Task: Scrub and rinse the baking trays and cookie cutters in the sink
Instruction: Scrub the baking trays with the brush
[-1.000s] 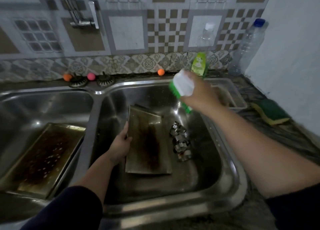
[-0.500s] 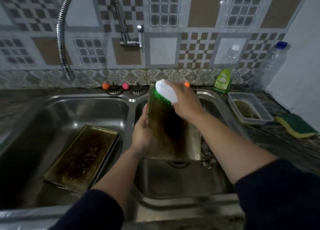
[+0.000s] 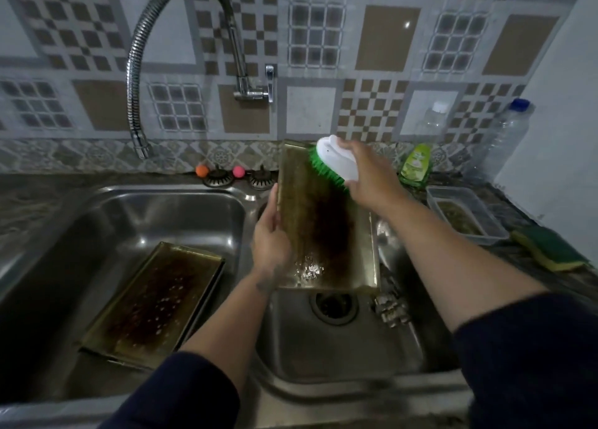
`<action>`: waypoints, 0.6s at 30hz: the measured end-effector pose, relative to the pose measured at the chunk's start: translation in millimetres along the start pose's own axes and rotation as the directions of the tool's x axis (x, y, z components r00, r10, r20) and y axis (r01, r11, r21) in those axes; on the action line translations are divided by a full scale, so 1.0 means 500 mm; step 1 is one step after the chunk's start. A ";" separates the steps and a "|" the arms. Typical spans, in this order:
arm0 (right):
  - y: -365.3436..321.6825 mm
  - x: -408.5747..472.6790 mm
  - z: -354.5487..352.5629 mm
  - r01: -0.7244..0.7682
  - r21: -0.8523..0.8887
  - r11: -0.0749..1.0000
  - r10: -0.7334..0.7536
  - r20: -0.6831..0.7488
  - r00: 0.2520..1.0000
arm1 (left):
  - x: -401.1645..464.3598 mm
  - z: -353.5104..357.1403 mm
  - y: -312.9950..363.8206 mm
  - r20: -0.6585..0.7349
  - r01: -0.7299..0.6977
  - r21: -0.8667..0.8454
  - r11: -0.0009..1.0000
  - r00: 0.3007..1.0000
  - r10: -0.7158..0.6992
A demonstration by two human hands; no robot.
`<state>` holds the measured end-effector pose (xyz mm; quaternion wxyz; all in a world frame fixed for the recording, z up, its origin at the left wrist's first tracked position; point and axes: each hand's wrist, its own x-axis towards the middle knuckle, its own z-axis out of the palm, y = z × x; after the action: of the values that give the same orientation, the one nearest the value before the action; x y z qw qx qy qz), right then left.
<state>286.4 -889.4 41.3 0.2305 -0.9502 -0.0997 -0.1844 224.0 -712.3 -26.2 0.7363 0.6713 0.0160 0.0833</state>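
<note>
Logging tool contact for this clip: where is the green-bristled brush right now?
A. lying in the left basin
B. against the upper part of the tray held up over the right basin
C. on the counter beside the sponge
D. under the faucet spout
B: the right hand holds the brush with its bristles on the top of the tilted tray, which the left hand steadies.

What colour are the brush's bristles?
Green, under a white handle: the brush shows clearly in the head view, held by the right hand.
</note>
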 end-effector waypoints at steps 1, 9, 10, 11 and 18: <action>0.001 0.002 -0.007 -0.008 0.011 1.000 0.008 0.019 1.000 | 0.004 0.007 0.000 -0.005 -0.006 0.000 1.000 1.000 0.006; 0.043 -0.210 0.045 0.212 -0.060 0.975 -0.187 0.284 0.940 | 0.036 -0.002 -0.034 -0.093 -0.031 0.002 1.000 0.995 0.031; 0.050 -0.190 0.039 0.165 -0.086 0.983 -0.139 0.252 0.958 | 0.026 0.011 -0.024 -0.073 -0.037 0.016 0.999 0.997 0.039; 0.054 -0.163 0.032 0.088 -0.091 0.992 -0.068 0.204 0.977 | 0.021 0.025 -0.020 -0.065 -0.047 0.051 0.998 0.997 0.051; 0.020 -0.026 -0.045 -0.308 0.276 0.911 0.288 0.112 0.951 | -0.002 0.106 0.009 0.000 -0.274 0.285 0.919 0.958 0.286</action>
<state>270.6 -910.4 50.9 0.3890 -0.9159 0.0126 -0.0977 229.6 -764.0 -16.4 0.6132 0.7627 -0.0532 0.1984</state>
